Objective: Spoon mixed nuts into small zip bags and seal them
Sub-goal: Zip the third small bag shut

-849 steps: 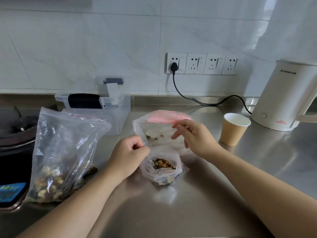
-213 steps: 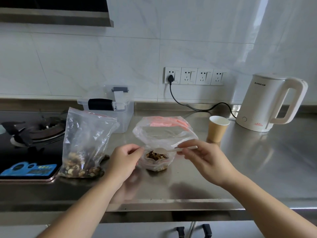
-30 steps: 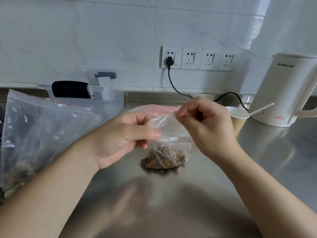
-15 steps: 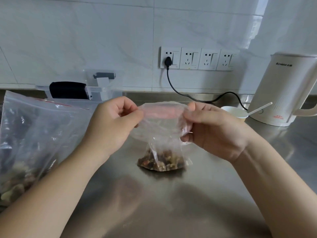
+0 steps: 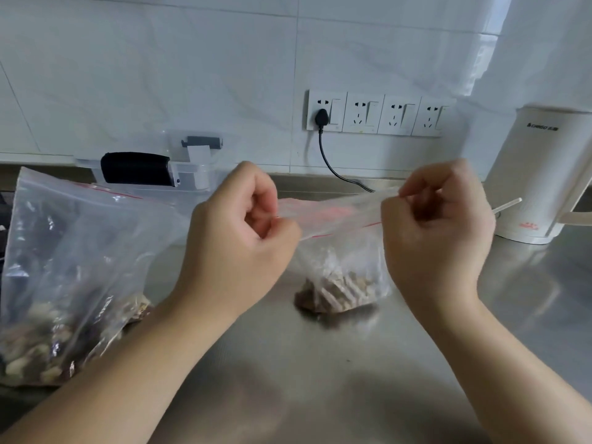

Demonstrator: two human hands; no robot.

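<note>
large bag [image 5: 64,267] left | small bag [image 5: 342,283] centre | kettle [image 5: 541,177] right, behind

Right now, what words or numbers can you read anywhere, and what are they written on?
"CHIGO", followed by small characters too blurred to read: grey print high on the white kettle.
Red mark low on the kettle: too blurred to read.
Wall sockets: no words that can be read.
Big nut bag, small bag, clear box: no writing visible.

Soft daylight from upper right, hazy softness, wide-angle bending at edges.
</note>
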